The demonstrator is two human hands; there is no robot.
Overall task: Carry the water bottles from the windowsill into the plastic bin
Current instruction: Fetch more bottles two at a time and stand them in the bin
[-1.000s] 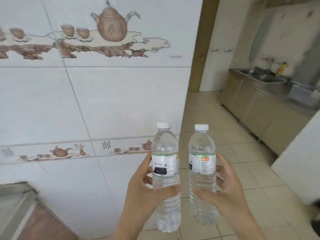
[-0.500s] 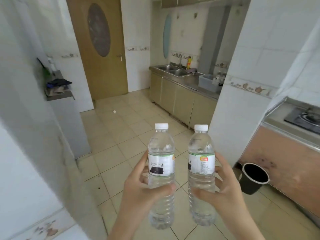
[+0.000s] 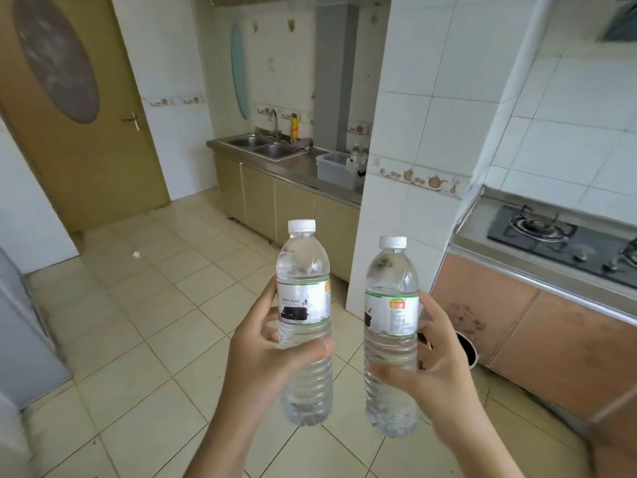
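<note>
My left hand grips a clear water bottle with a white cap, held upright in front of me. My right hand grips a second clear water bottle with a white cap and an orange-marked label, also upright, a little lower and to the right. The two bottles stand apart. Far ahead, a pale plastic bin sits on the steel counter beside the sink, with a few bottles behind it, partly hidden by the tiled pillar.
A white tiled pillar stands just ahead on the right. A gas stove and counter lie to the right, with a dark bucket on the floor below. Sink and cabinets run along the back; a wooden door is at left.
The view has swung right from the tiled wall into the kitchen and moved forward. Both hands still hold the bottles, which have drifted slightly apart.
</note>
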